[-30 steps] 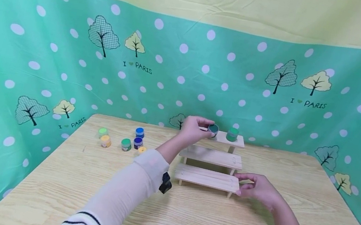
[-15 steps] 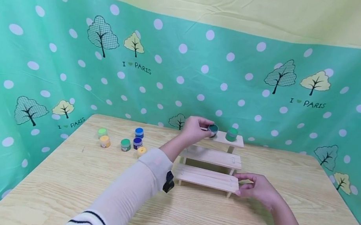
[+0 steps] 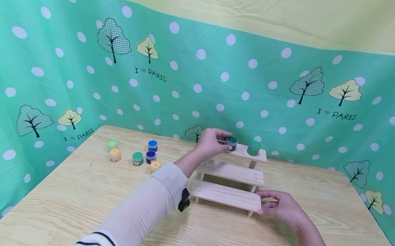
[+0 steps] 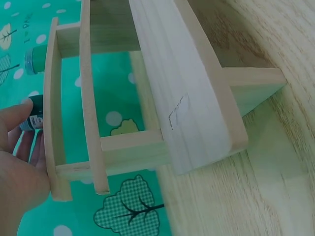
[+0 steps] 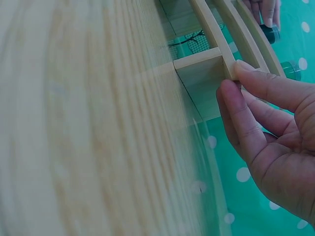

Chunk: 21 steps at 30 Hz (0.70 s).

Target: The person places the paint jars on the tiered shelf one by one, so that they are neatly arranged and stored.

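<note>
A three-tier wooden shelf (image 3: 230,171) stands on the table. At its top step, my left hand (image 3: 212,144) pinches a dark green paint jar (image 3: 231,143) between thumb and fingers; in the left wrist view this jar (image 4: 34,114) sits against the top board's edge. To its right on the same board is a brighter green paint jar (image 3: 254,148), apart from the hand. My right hand (image 3: 283,208) grips the right end of the lowest board, and the right wrist view shows thumb and fingertips pinching that corner (image 5: 230,69).
Left of the shelf, several small paint jars stand on the table (image 3: 89,205): a light green jar (image 3: 112,145), an orange-yellow jar (image 3: 115,154), a green jar (image 3: 138,158), two blue ones and a yellow jar (image 3: 155,167). A dotted curtain (image 3: 171,92) hangs behind.
The dark green paint jar has shifted very slightly left on the top board with my left hand. My right hand keeps its grip on the lowest board.
</note>
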Available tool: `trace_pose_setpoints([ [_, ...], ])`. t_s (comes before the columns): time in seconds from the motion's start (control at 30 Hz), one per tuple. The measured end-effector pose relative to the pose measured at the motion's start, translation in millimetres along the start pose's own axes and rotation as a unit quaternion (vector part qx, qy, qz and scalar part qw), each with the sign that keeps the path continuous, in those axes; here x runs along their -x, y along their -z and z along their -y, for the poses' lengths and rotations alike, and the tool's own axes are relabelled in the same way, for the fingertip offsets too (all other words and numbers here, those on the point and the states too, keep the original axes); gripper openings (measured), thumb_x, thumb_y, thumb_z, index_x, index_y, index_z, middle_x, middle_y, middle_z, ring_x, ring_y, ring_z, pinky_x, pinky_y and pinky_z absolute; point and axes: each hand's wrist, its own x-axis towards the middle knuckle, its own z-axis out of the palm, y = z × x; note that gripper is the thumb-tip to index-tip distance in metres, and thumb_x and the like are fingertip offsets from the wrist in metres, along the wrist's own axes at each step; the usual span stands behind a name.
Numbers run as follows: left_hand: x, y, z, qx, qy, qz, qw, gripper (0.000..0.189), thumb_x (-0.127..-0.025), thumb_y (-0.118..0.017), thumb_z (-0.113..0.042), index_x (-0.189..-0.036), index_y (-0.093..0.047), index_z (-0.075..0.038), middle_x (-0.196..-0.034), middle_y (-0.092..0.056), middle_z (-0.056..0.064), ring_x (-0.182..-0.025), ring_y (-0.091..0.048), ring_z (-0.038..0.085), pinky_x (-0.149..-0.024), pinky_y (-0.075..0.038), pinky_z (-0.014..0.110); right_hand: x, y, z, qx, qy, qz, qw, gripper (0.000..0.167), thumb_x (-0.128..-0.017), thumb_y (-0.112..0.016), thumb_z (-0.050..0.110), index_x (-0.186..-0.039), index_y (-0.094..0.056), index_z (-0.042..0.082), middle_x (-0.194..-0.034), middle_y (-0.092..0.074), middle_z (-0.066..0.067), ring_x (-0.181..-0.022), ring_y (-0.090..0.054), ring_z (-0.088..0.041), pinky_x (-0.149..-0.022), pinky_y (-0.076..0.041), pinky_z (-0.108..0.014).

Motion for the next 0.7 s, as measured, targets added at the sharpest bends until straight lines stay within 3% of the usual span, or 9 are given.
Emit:
trace_pose_setpoints([
  [0.4, 8.9, 6.0, 5.1, 0.032, -0.019, -0.022, 0.9991, 0.04, -0.08, -0.079, -0.002, -0.118, -0.068, -0.003, -0.108, -0.07, 0.009, -0.096, -0.069, 0.022, -0.073, -0.058, 0.023, 0.0, -1.4, -2.5, -0.003, 0.0, -0.004, 1.0, 0.062, -0.077, -0.079, -0.001, -0.132, -0.051, -0.012, -0.113, -0.065, -0.019, -0.09, -0.068, -0.026, -0.077, -0.057, -0.032],
  [0.7, 19.8, 15.8, 7.3, 0.044, -0.064, -0.029, 0.9965, 0.038, -0.079, -0.079, -0.001, -0.115, -0.069, -0.001, -0.115, -0.067, 0.013, -0.104, -0.066, 0.025, -0.082, -0.056, 0.022, -0.4, -0.6, -1.9, -0.002, 0.001, 0.0, 1.0, 0.063, -0.078, -0.079, -0.001, -0.133, -0.05, -0.012, -0.109, -0.066, -0.02, -0.09, -0.068, -0.026, -0.077, -0.057, -0.032],
])
